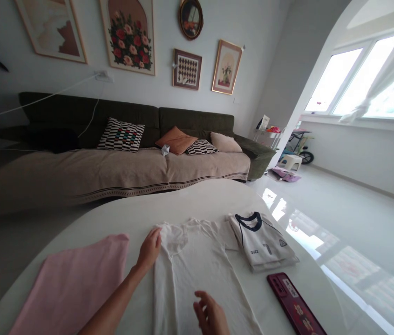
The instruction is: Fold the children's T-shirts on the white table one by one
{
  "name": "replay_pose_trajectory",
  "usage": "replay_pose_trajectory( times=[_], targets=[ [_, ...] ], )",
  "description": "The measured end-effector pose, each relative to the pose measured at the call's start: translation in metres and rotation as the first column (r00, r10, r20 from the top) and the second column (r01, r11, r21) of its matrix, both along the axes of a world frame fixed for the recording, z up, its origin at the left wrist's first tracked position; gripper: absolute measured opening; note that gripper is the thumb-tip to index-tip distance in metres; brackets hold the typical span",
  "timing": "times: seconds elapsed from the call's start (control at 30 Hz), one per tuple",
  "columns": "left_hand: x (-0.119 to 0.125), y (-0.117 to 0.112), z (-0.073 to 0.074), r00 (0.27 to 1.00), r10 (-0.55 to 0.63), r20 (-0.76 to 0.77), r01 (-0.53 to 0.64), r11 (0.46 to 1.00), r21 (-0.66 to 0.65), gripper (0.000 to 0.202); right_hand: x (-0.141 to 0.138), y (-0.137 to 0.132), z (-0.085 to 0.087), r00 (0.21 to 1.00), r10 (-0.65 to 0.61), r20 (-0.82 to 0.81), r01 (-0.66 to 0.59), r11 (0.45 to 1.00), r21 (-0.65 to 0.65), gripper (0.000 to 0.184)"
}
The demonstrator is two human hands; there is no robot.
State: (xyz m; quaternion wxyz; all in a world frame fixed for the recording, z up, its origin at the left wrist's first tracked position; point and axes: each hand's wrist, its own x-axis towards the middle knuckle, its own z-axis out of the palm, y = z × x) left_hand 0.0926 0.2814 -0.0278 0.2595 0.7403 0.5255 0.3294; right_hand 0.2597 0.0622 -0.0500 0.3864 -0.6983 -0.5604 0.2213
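Note:
A white T-shirt lies spread flat on the round white table, neck end away from me. My left hand rests on its upper left edge near the shoulder, fingers together and pressing the cloth. Over the shirt's lower middle hovers my right hand, fingers loosely curled and apart, with nothing in it. A folded white jersey with a dark collar and the number 7 sits just right of the shirt. A pink garment lies flat to the left.
A dark red flat case lies at the table's right front edge. Behind the table stands a long sofa with several cushions. Glossy white floor opens to the right, toward bright windows.

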Motion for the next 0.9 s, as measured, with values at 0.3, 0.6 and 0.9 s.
replay_pose_trajectory(
  times=[0.3,0.6,0.9],
  targets=[
    [-0.010,-0.023,-0.034,0.856,-0.044,-0.516,0.072,0.997,0.036,0.057,0.006,0.163,0.019,0.980,-0.200,0.003,0.200,0.980,0.012,0.031],
    [-0.007,-0.023,-0.036,0.867,0.025,-0.497,0.015,0.997,0.078,0.050,-0.009,0.162,0.013,0.968,-0.240,0.076,0.239,0.971,0.016,0.024],
    [-0.005,-0.022,-0.037,0.830,0.043,-0.556,-0.011,0.998,0.061,0.054,-0.043,0.136,0.025,0.952,-0.098,0.290,0.091,0.995,0.039,0.043]
  ],
)
